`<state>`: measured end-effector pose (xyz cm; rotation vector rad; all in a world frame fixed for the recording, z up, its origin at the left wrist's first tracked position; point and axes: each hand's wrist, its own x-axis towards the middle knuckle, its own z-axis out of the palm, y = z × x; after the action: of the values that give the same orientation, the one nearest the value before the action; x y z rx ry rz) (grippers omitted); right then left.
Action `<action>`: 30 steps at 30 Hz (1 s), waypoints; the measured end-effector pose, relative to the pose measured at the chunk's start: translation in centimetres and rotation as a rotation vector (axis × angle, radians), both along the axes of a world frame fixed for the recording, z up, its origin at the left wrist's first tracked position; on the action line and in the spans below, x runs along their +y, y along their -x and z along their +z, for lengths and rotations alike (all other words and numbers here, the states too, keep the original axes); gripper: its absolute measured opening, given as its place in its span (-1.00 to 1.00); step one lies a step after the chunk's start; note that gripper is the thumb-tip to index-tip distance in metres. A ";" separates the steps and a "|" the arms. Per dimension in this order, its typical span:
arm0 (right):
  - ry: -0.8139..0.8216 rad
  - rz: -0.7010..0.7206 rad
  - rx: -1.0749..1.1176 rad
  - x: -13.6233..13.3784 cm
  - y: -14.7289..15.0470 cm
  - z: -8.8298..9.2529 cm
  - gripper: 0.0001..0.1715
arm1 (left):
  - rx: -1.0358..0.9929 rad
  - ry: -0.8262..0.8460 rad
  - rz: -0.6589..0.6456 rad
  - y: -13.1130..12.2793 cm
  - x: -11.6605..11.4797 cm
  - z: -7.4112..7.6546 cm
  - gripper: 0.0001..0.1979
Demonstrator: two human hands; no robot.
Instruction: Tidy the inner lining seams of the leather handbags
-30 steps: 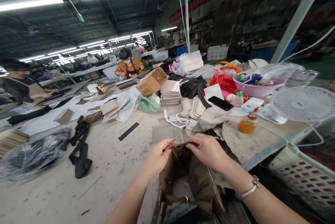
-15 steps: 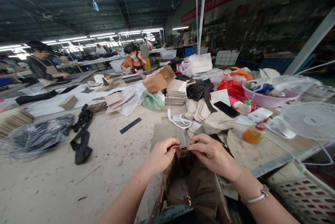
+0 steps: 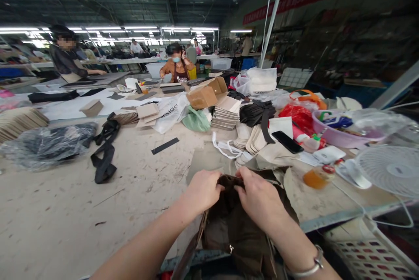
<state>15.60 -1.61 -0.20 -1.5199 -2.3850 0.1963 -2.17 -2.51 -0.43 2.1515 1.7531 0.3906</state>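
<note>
A dark brown fabric bag [image 3: 235, 227] lies at the table's near edge, with its rim raised toward the middle. My left hand [image 3: 204, 190] pinches the rim on the left side. On the right side of the same rim, my right hand [image 3: 258, 195] is closed on the fabric, a silver bracelet on its wrist. A short folded stretch of rim shows between the two hands. Below them hangs a small metal fitting on the bag. Beneath the hands' far side lies a grey-green sheet [image 3: 204, 162].
Black straps [image 3: 104, 162] and a plastic-wrapped bundle [image 3: 55, 144] lie left. Beyond are stacked beige pieces [image 3: 225, 113], a phone [image 3: 287, 141] and a purple basin [image 3: 347, 136]. At right stand an orange jar [image 3: 317, 177], a fan [image 3: 393, 168] and a white crate [image 3: 369, 245]. Two people work opposite.
The view has shifted, so the background sits further right. Both hands still grip the rim; the right fingers have curled more and the bag's opening looks more closed.
</note>
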 end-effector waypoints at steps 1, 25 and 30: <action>0.005 -0.021 0.002 0.0 0.1 -0.4 -0.74 | 0.012 0.002 -0.013 0.2 0.1 0.1 -0.87; -0.244 0.583 0.223 1.5 -2.6 -0.1 -0.76 | -0.048 0.124 -0.276 2.2 0.9 0.9 -0.71; -0.260 0.602 0.224 1.5 -2.5 0.2 -0.78 | -0.088 0.095 -0.216 1.8 0.6 0.5 -0.74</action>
<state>18.09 -0.14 -0.03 -0.6053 -2.4916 0.1644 -3.97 -1.91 0.10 2.1924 1.4445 0.3334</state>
